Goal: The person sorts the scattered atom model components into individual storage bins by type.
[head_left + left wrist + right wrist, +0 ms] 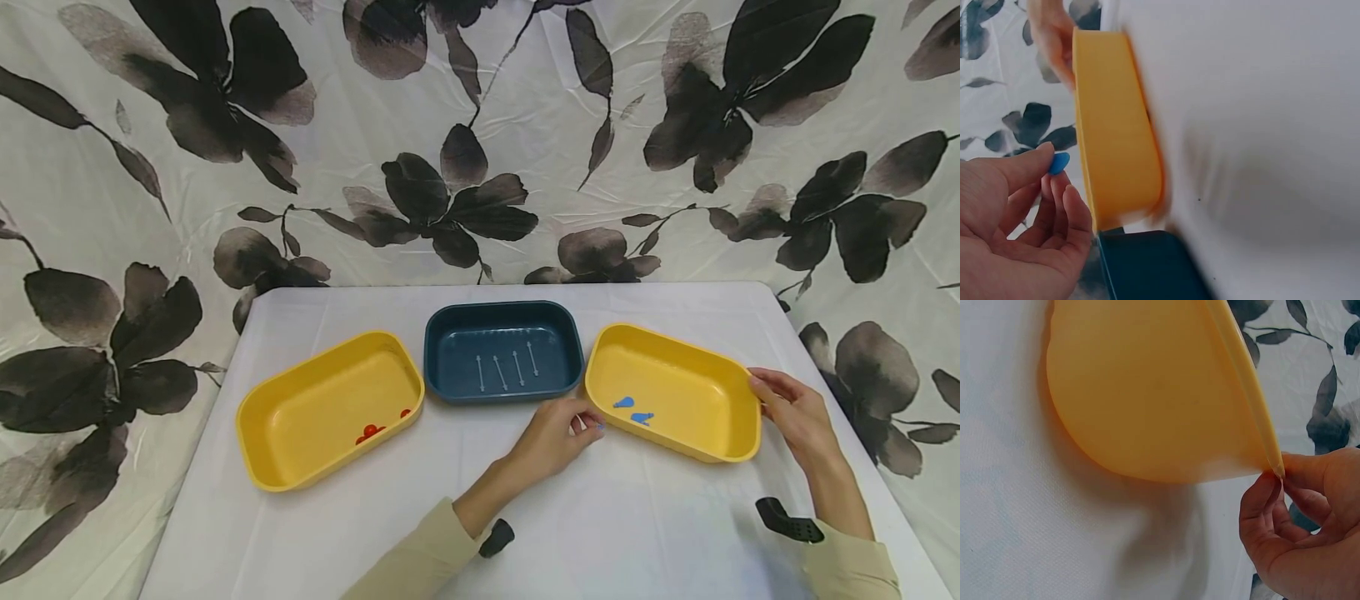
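My left hand [553, 440] is by the near left corner of the right yellow tray [738, 450]. Between thumb and fingertip it pinches a small blue rounded piece [1060, 163], seen best in the left wrist view. My right hand [798, 412] grips that tray's rim at its right end, thumb and fingers meeting over the edge in the right wrist view. Small blue teardrop-like pieces [642, 418] lie inside the tray along its near side.
A dark blue tray [504, 398] stands in the middle, with several pale thin arrow-like shapes [517, 367] on its floor. Left of it, another yellow tray [285, 417] holds several small red round pieces [370, 431]. Behind the white table [600, 533] hangs a floral cloth [570, 167].
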Motion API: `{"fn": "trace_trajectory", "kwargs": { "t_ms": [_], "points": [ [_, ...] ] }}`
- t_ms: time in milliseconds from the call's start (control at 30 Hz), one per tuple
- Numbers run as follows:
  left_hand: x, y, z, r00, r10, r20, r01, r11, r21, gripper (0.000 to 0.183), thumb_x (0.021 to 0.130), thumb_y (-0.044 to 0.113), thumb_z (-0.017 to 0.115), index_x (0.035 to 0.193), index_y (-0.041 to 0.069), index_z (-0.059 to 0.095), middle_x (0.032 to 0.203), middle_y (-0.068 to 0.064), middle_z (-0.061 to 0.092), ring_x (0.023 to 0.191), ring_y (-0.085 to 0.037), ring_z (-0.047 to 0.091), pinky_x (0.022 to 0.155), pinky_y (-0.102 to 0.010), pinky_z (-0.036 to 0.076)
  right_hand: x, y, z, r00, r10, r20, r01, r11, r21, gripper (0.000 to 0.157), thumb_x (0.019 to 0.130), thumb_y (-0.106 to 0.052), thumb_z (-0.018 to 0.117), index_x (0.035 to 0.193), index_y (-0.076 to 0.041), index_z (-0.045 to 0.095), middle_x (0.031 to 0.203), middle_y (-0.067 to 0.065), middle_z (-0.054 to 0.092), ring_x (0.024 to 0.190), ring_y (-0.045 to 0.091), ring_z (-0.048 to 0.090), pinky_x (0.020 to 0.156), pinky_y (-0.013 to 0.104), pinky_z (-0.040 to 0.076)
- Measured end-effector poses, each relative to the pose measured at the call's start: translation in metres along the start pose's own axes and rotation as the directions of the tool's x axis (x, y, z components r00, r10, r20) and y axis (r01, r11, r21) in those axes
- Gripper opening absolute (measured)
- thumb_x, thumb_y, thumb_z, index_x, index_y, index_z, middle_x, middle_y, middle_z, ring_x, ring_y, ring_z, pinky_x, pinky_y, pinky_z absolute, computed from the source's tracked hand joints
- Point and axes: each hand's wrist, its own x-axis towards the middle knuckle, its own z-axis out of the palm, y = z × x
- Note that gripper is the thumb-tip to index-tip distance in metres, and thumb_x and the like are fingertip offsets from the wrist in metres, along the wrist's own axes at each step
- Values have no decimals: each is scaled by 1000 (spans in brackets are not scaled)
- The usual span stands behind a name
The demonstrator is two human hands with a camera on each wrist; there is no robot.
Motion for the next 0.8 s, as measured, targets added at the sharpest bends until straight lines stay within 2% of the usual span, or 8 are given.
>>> {"fn": "trace_trajectory", "kwargs": {
  "t_ms": [133, 267, 533, 667, 800],
  "points": [
    [12, 5, 1, 999, 43, -9, -43, 999, 15, 6, 92, 3, 76, 98, 2, 76, 83, 1, 63, 73, -2, 51, 67, -12, 46, 0, 0, 0, 1000, 3, -3, -3, 1000, 1, 65, 106, -43, 53, 150, 3, 43, 129, 3, 54, 95, 2, 53, 74, 7, 51],
    [22, 10, 2, 998, 58, -14, -57, 997, 42, 7, 93, 4, 76, 100, 3, 76, 85, 1, 64, 71, -2, 50, 66, -11, 46, 0, 0, 0, 1000, -1, -2, 1, 1000, -1, 65, 106, -44, 53, 150, 3, 43, 131, 5, 53, 96, 3, 52, 75, 6, 51],
    [39, 15, 6, 999, 45, -18, -44, 997, 56, 8, 94, 6, 75, 100, 3, 76, 86, 0, 66, 73, -4, 52, 67, -10, 45, -1, 0, 1, 1000, 0, -2, 0, 1000, -6, 67, 106, -45, 52, 151, 2, 43, 137, 10, 51, 99, 5, 53, 77, 5, 49],
    [47, 15, 7, 999, 48, -15, -47, 997, 54, 8, 94, 7, 75, 101, 3, 77, 86, 0, 66, 74, -5, 54, 68, -11, 45, -1, 0, 0, 1000, 2, 4, -2, 1000, 5, 66, 106, -44, 53, 151, 3, 43, 134, 8, 52, 97, 3, 52, 75, 6, 50],
    [56, 16, 8, 1000, 21, -6, -20, 999, 31, 10, 96, 7, 73, 104, 2, 76, 88, 0, 65, 76, -7, 53, 68, -12, 45, 0, 0, 0, 1000, 6, 2, -6, 1000, 10, 66, 105, -45, 53, 150, 2, 43, 132, 4, 53, 98, 3, 52, 76, 5, 50]
  ]
}}
